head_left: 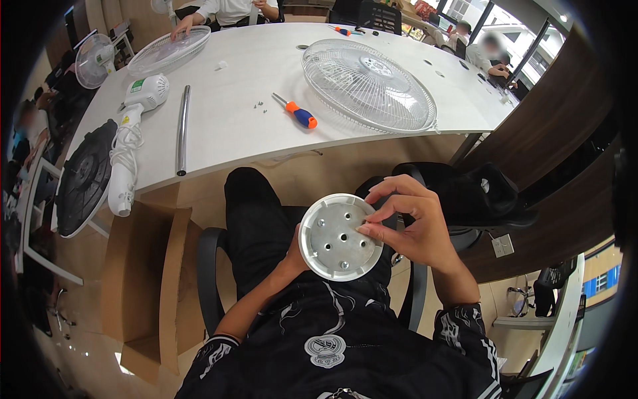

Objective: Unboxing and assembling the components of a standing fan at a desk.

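A white round cup-shaped part (pixel 323 247), with a grey metal plate inside its rim, is held over my lap, its plate facing me. My left hand (pixel 296 255) grips it from the left, with most fingers hidden behind it. Several holes pierce the plate, and two screw heads (pixel 344 265) sit in it. At the plate's upper right, my right hand (pixel 405 216) has thumb and fingertips pinched together against the surface. What lies between those fingertips is too small and covered to make out.
On the white table (pixel 232 120) ahead lie an orange-and-blue screwdriver (pixel 300 117), small screws (pixel 259 105), a wire fan guard (pixel 372 86), a chrome tube (pixel 183 130), a white fan motor unit (pixel 136 106) and a black base (pixel 85 176). A cardboard box (pixel 143 286) stands at left. Another person's hand (pixel 183 26) touches a second guard (pixel 169 52).
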The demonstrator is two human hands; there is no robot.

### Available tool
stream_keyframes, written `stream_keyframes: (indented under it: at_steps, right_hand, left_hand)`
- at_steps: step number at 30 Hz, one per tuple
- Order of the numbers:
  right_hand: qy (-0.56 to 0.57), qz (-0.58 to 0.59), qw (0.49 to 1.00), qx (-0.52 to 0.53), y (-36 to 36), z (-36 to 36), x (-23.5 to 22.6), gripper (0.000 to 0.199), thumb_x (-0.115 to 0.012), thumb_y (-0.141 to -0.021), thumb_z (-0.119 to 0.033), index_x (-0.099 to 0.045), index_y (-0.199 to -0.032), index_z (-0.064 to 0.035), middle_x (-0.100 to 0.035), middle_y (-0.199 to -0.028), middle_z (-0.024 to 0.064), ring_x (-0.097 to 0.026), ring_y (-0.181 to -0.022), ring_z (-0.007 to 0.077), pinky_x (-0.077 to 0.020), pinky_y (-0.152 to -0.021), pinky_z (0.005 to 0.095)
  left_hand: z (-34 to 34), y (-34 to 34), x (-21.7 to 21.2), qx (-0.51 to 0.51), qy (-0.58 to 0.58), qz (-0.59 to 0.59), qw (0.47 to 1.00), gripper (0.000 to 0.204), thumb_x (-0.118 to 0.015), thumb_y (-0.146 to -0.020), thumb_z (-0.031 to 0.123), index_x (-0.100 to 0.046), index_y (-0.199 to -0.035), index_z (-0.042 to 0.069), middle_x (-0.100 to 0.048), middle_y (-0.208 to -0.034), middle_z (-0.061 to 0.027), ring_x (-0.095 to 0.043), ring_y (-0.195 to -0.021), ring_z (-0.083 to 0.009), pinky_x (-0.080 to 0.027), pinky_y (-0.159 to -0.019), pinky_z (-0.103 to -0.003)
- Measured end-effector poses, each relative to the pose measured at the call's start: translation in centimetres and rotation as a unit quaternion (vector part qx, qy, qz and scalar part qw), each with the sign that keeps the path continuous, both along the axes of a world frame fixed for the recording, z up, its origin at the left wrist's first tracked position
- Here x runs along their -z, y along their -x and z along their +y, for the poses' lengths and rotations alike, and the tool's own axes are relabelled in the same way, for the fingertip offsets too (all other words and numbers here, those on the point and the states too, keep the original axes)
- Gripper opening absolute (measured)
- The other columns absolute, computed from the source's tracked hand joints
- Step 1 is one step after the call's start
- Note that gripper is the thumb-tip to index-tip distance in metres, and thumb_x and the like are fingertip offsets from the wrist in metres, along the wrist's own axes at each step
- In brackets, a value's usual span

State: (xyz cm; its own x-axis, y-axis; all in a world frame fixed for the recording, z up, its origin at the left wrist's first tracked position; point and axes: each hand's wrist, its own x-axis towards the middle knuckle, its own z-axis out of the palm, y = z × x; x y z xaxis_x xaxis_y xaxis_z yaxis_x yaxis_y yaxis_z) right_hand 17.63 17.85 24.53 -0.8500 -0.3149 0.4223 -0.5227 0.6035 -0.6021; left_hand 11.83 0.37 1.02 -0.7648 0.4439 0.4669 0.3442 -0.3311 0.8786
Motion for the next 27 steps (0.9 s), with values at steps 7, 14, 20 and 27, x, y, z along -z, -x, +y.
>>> stream_keyframes:
  at_steps: [7, 14, 20, 27]
  right_hand:
    - [-0.029, 0.040, 0.998, -0.047, 0.09, 0.19, -0.61, 0.021, -0.082, -0.066, -0.003, -0.076, -0.086, -0.0058, -0.069, -0.106, 0.0091, -0.063, -0.102, 0.0271, -0.0482, -0.088, 0.0379]
    - [-0.050, 0.043, 0.997, -0.039, -0.32, 0.24, -0.48, 0.022, -0.081, -0.068, -0.003, -0.077, -0.090, -0.0069, -0.070, -0.107, 0.0091, -0.063, -0.105, 0.0283, -0.0465, -0.093, 0.0412]
    - [-0.052, 0.075, 0.996, -0.025, 0.09, 0.30, -0.12, 0.023, -0.086, -0.063, -0.009, -0.075, -0.082, -0.0055, -0.071, -0.098, 0.0080, -0.065, -0.104, 0.0273, -0.0457, -0.095, 0.0424]
    - [0.004, 0.044, 0.999, -0.001, -0.29, 0.35, -0.41, 0.023, -0.086, -0.065, -0.013, -0.075, -0.084, -0.0071, -0.069, -0.100, 0.0063, -0.064, -0.097, 0.0252, -0.0467, -0.092, 0.0390]
  left_hand:
    - [-0.14, 0.00, 0.10, 0.005, -0.001, 0.000, 1.000, 0.078, -0.091, -0.057, 0.020, -0.056, -0.125, 0.003, -0.067, -0.114, -0.0100, -0.066, -0.102, -0.0191, -0.053, -0.090, -0.035]
    - [-0.05, -0.04, 0.01, 0.007, -0.004, 0.000, 1.000, 0.080, -0.091, -0.057, 0.020, -0.055, -0.126, 0.003, -0.066, -0.116, -0.0100, -0.065, -0.103, -0.0192, -0.053, -0.091, -0.035]
    - [0.05, -0.09, 0.18, 0.006, -0.007, -0.001, 1.000, 0.081, -0.091, -0.057, 0.020, -0.054, -0.127, 0.004, -0.066, -0.117, -0.0099, -0.065, -0.105, -0.0192, -0.052, -0.092, -0.036]
    - [0.17, -0.14, 0.51, -0.012, -0.008, 0.006, 1.000, 0.083, -0.091, -0.057, 0.021, -0.053, -0.129, 0.004, -0.065, -0.119, -0.0099, -0.064, -0.106, -0.0192, -0.052, -0.093, -0.036]
